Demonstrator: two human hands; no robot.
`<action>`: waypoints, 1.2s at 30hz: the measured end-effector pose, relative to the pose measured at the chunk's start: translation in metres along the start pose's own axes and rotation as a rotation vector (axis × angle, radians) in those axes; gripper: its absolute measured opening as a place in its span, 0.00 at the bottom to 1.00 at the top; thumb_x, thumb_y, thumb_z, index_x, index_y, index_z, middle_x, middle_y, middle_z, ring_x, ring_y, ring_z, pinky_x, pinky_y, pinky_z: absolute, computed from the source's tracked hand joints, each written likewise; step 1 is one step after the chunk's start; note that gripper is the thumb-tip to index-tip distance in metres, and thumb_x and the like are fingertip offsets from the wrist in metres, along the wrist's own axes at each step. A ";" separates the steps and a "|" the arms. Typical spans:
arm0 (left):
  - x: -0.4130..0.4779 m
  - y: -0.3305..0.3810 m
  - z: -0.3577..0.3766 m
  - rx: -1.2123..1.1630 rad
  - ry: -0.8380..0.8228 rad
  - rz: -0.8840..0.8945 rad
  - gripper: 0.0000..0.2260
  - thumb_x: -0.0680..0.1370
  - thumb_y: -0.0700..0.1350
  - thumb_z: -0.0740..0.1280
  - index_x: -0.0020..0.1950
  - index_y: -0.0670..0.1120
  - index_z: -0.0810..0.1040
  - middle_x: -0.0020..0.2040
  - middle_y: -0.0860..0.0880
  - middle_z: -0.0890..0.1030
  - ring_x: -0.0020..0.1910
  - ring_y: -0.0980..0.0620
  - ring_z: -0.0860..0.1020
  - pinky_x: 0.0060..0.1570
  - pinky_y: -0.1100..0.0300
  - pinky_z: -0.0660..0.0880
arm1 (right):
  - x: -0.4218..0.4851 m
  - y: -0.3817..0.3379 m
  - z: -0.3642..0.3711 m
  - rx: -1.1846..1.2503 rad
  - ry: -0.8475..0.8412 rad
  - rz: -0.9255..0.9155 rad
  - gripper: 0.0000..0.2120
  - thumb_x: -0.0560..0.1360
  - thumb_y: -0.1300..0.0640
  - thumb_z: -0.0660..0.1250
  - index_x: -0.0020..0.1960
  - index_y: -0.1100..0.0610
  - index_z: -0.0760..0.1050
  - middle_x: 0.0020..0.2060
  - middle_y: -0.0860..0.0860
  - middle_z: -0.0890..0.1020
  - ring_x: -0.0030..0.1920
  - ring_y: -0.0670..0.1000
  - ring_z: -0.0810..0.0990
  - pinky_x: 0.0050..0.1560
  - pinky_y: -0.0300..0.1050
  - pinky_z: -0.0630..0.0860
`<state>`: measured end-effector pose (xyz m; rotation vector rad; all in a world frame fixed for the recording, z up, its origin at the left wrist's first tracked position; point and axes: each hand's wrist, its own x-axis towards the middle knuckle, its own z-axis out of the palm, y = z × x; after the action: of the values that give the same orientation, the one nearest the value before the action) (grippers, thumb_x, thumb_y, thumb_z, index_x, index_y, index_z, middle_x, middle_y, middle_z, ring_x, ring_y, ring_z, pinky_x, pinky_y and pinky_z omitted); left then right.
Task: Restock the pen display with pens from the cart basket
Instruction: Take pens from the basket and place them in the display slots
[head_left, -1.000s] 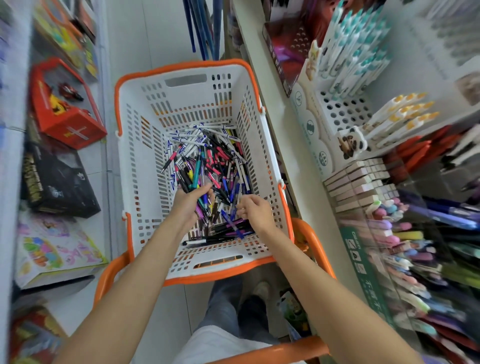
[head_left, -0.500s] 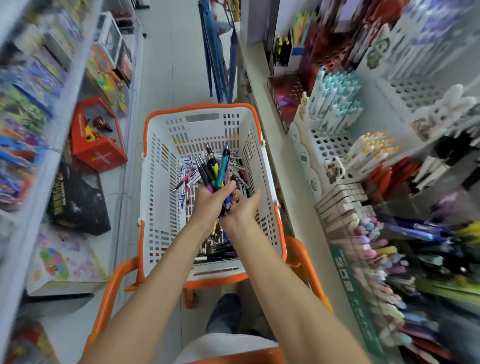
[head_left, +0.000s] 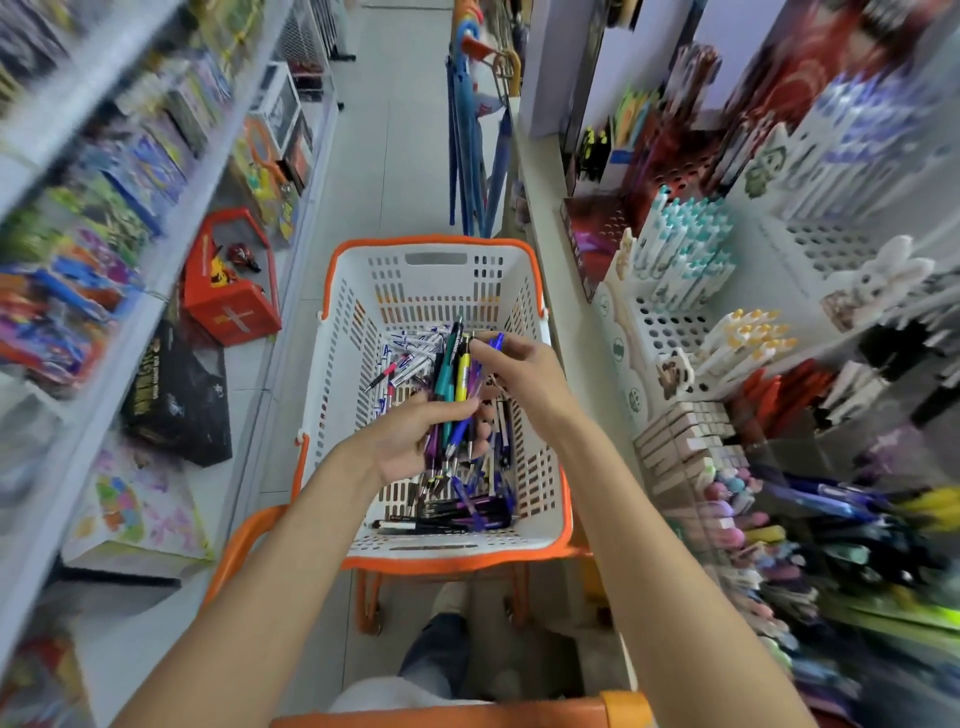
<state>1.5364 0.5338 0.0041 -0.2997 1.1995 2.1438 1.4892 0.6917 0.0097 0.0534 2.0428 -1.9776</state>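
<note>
Partly hiding them, left fingers (head_left: 442, 415) grip bunched pens (head_left: 453, 366); right fingers (head_left: 485, 357) pinch a blue pen (head_left: 497, 341).

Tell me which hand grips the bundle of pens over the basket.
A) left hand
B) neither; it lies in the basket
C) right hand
A: the left hand curls round the bundle of pens above the basket; the right hand only pinches a blue pen.

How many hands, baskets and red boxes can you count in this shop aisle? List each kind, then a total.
Hands: 2, the left hand gripping pens and the right hand pinching a blue pen
Basket: 1
Red box: 1
Total: 4
</note>
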 end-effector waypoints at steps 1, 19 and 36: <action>-0.001 0.000 0.000 0.004 -0.003 0.002 0.21 0.74 0.38 0.69 0.66 0.35 0.73 0.45 0.42 0.83 0.40 0.48 0.83 0.39 0.55 0.82 | 0.000 0.000 -0.002 -0.007 -0.006 -0.001 0.13 0.77 0.56 0.71 0.58 0.62 0.81 0.50 0.59 0.85 0.48 0.54 0.84 0.54 0.47 0.80; -0.013 0.003 0.001 -0.015 -0.119 -0.024 0.18 0.73 0.38 0.71 0.62 0.38 0.79 0.50 0.41 0.84 0.43 0.47 0.83 0.41 0.55 0.81 | -0.004 -0.021 -0.020 -0.035 -0.193 -0.044 0.14 0.75 0.60 0.73 0.60 0.60 0.80 0.52 0.65 0.83 0.49 0.56 0.82 0.60 0.57 0.78; -0.014 0.019 0.007 0.068 -0.155 -0.012 0.16 0.76 0.37 0.62 0.63 0.45 0.77 0.59 0.35 0.82 0.53 0.40 0.84 0.46 0.50 0.82 | -0.003 -0.040 -0.031 -0.151 -0.215 -0.062 0.10 0.74 0.62 0.74 0.54 0.61 0.79 0.42 0.55 0.83 0.38 0.48 0.81 0.42 0.38 0.78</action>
<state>1.5357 0.5261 0.0277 -0.1079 1.1747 2.0706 1.4773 0.7204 0.0493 -0.2464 2.0659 -1.7711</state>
